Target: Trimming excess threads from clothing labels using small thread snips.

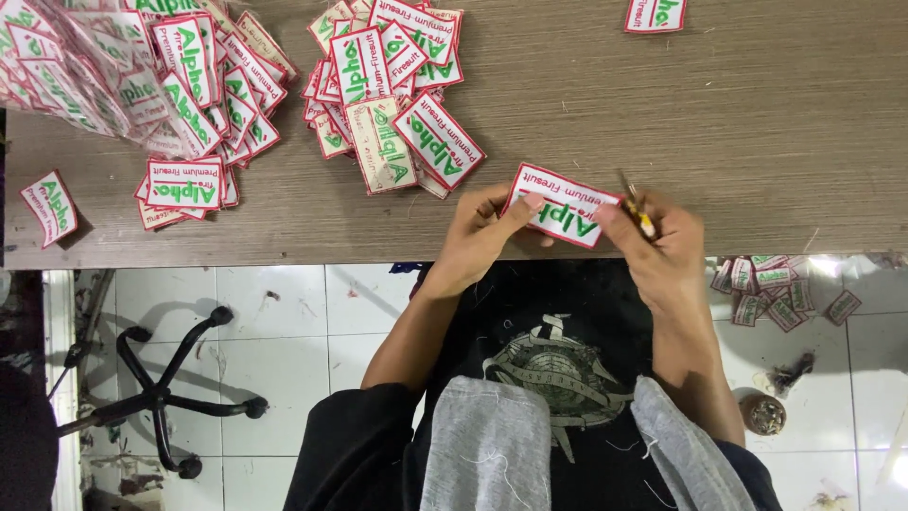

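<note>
We see a rectangular embroidered patch (558,205), white with a red border and green lettering, held just above the near edge of the counter (738,142). Our left hand (482,232) pinches its left end, thumb on top. Our right hand (662,248) is closed on its right end and also grips a small pair of snips (637,210) with a yellow handle, the blades pointing up beside the patch's corner.

Just beyond the patch, on the far middle of the counter, lies a loose heap of patches (388,85) of the same kind, some face down. A larger heap (142,85) spreads over the far left, with a single patch (50,206) lying apart near the left edge and another (654,13) at the far right.

The counter is brown wood-grain laminate. Below it the floor (284,322) is white tile, rather dirty, with threads about. A scatter of fallen patches (776,289) lies on the tiles at the right, and the black base of a swivel chair (165,388) stands at the left.
</note>
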